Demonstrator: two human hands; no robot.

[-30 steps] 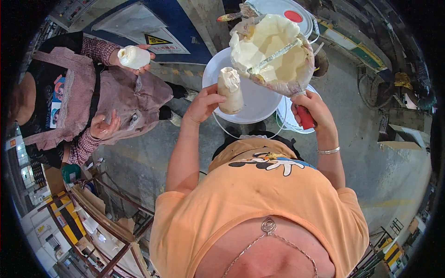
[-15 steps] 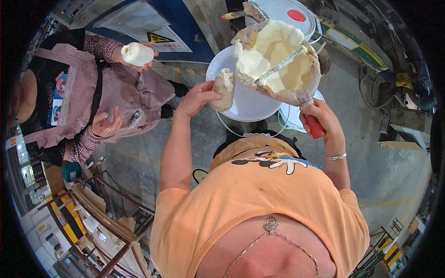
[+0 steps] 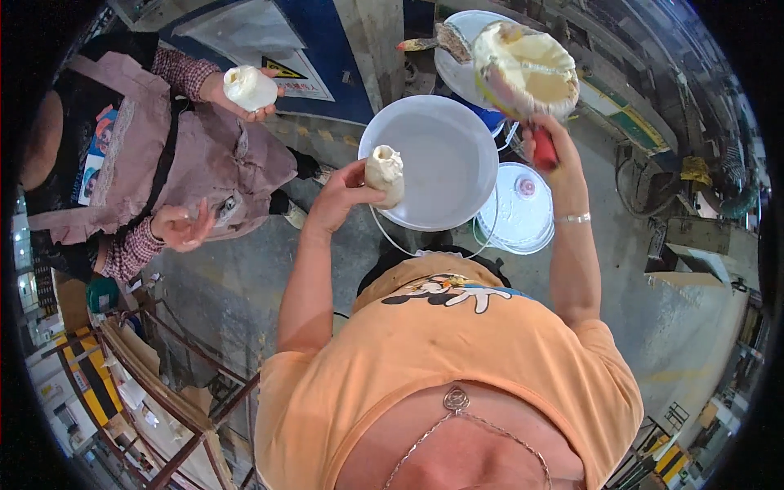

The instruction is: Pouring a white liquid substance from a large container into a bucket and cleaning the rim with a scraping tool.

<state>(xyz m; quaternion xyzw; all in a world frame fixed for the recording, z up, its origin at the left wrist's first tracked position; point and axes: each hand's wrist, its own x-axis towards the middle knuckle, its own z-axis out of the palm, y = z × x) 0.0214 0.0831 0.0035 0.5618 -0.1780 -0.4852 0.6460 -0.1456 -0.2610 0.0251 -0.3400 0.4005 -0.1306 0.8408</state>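
Note:
My left hand [image 3: 341,198] is closed around a small pale bottle [image 3: 385,181], upright at the left rim of a large white bucket [image 3: 437,163]. Thick cream-coloured material coats its open mouth. At the upper right, my right hand [image 3: 562,151] grips the red handle of a round pot [image 3: 529,72]. Cream-coloured paste clings to the pot's rim, and more lies inside. The pot is held beyond the bucket's right side, over a white lid [image 3: 459,77]. A wooden-handled brush [image 3: 449,42] lies on that lid.
To the left a co-worker in a pink apron [image 3: 224,147] holds a similar white bottle [image 3: 250,88]. A white-lidded pail [image 3: 514,219] with a pink cap stands at the big bucket's lower right. An open cardboard box [image 3: 690,265] lies far right, and a metal-framed rack [image 3: 175,400] stands lower left.
The pot has moved up and right, away from above the bucket. The bottle in my left hand has come upright, its mouth now showing. My view has shifted slightly.

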